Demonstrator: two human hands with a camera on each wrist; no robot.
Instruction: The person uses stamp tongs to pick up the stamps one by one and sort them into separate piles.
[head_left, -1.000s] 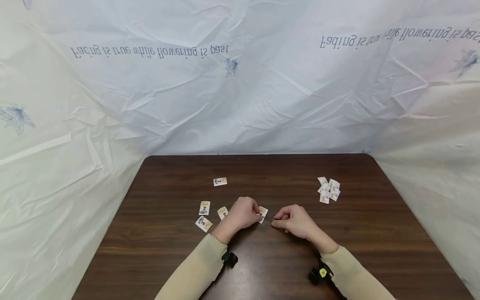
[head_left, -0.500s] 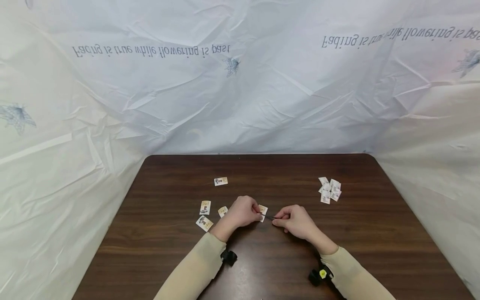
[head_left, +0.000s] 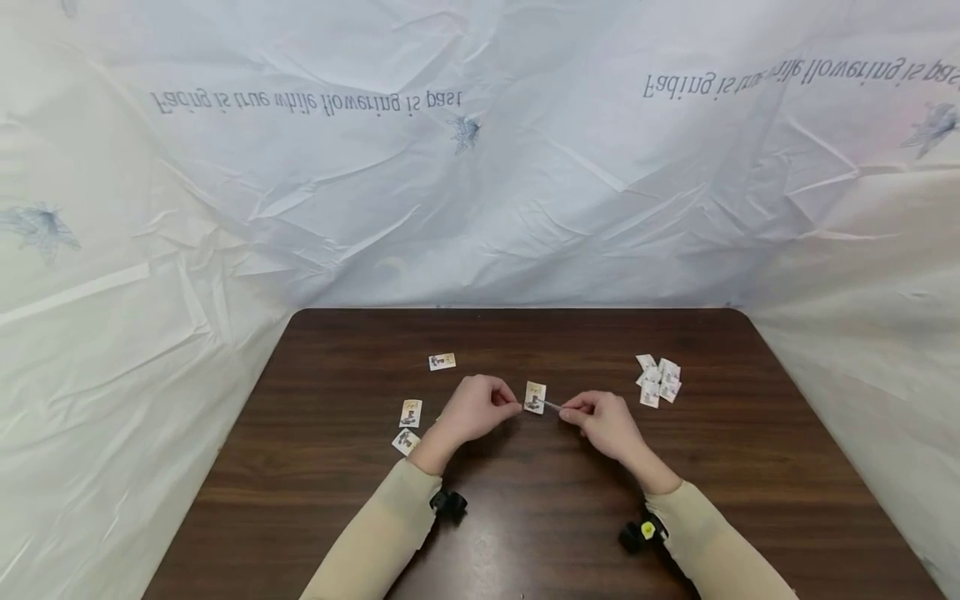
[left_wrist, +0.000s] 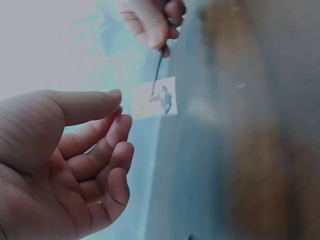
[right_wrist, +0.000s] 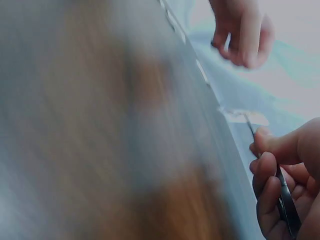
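In the head view my right hand (head_left: 611, 425) grips dark tweezers (head_left: 551, 405), their tip at a small printed card (head_left: 535, 392). The card seems raised off the table at that tip, its picture showing in the left wrist view. Most of the tweezers' dark handle (right_wrist: 285, 200) lies under my curled right fingers in the right wrist view. My left hand (head_left: 480, 408) is just left of the card, apart from it. Its fingers are loosely bent, the thumb near the index fingertip (left_wrist: 121, 125), with nothing visible between them.
Loose printed cards, including one (head_left: 410, 413) and another (head_left: 442, 362), lie to the left; one is nearly hidden behind my left hand. A cluster of white cards (head_left: 659, 381) lies at the right. White sheeting (head_left: 480, 208) surrounds the brown table (head_left: 600, 333).
The left fingertips have come away from the tweezers' tip. Both hands have moved up in the head view, the card rising with the tweezers; the left hand has gone slightly left.
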